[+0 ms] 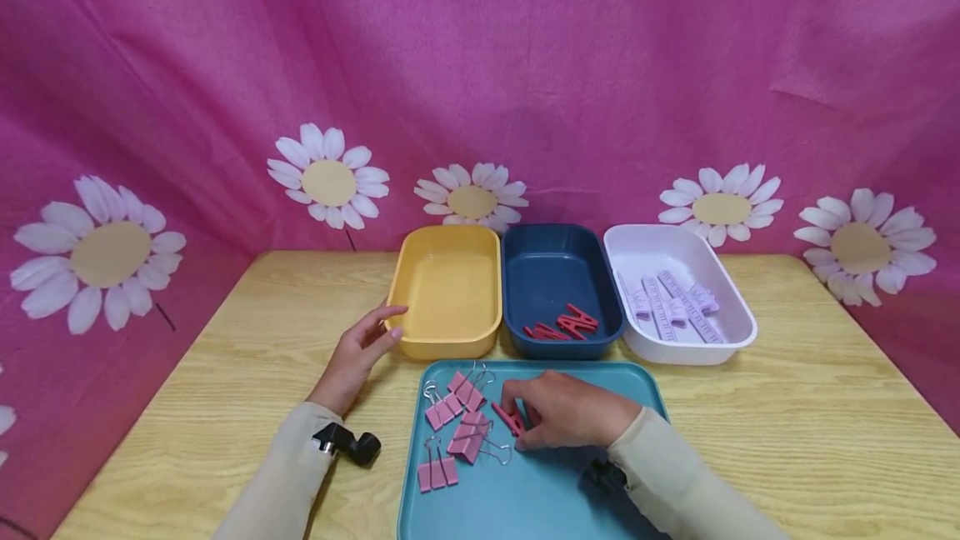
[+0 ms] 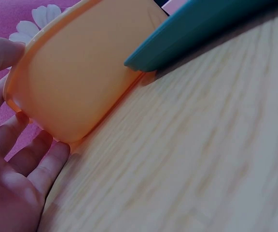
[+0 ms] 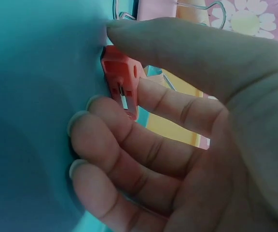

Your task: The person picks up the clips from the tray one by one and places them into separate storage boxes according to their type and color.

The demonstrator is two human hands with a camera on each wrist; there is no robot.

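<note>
On the teal tray point(image 1: 540, 498), my right hand point(image 1: 570, 411) has its thumb and curled fingers around a red clothespin point(image 1: 508, 419). The right wrist view shows this clothespin point(image 3: 122, 79) between thumb and index finger, close over the tray. My left hand point(image 1: 358, 357) rests at the left side of the yellow bin point(image 1: 444, 348), its fingers loosely bent at the rim. In the left wrist view, fingertips point(image 2: 59, 150) touch the bin's outer wall point(image 2: 76, 82). Several pink binder clips point(image 1: 468, 436) lie on the tray's left part, beside my right hand.
Behind the tray, three bins stand in a row. The navy bin point(image 1: 558, 347) holds several red clothespins point(image 1: 577, 322). The white bin point(image 1: 686, 352) holds lilac ruler-like strips point(image 1: 660, 307) and lilac clips point(image 1: 703, 298). A pink flowered cloth point(image 1: 525, 65) hangs behind the wooden table point(image 1: 810, 407).
</note>
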